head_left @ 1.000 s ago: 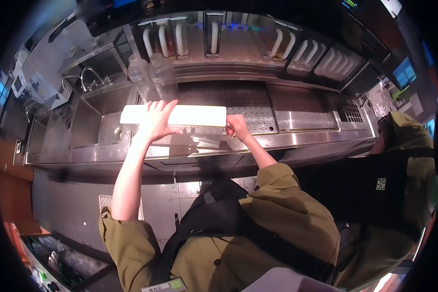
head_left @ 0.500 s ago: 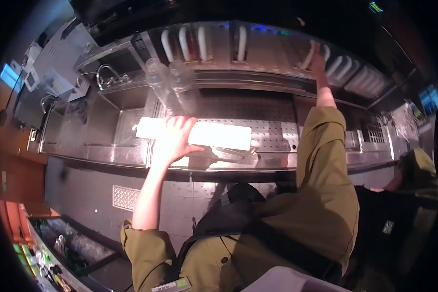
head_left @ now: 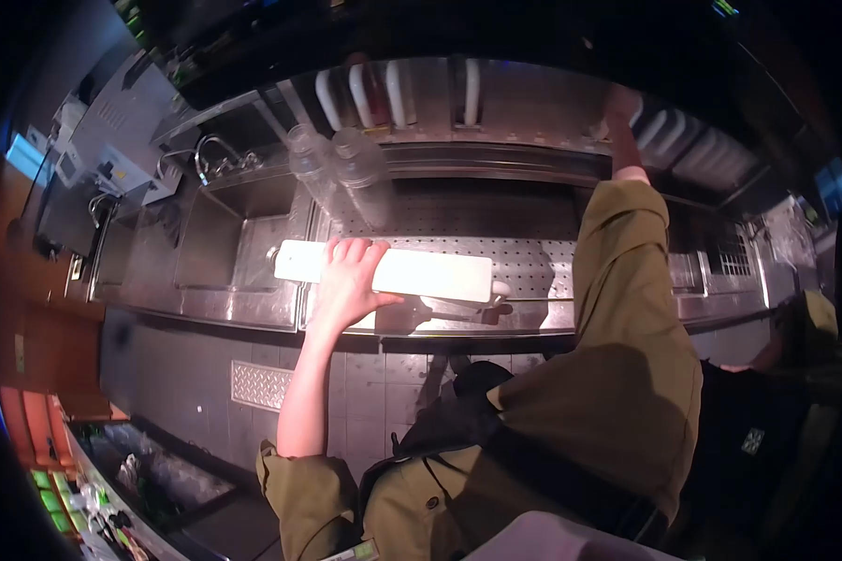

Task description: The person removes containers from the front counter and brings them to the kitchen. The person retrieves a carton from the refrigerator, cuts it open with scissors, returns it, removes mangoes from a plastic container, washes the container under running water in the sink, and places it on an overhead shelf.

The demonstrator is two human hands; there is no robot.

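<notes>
My left hand is wrapped over a long white box-like object, which lies lengthwise above the front of the steel counter. Just behind it stand two clear plastic bottles. My right hand reaches to the back shelf, among the containers with white handles; its fingers are dark and blurred, and what they hold cannot be made out. A light-coloured part shows at the right end of the white object.
A steel sink with a curved tap is at the left. A perforated drain tray lies behind the white object. More handled containers line the back. At the right edge, a co-worker in dark clothing stands near.
My right hand has left the right end of the white object and moved up to the back shelf. My left hand stays on the object. The view has shifted.
</notes>
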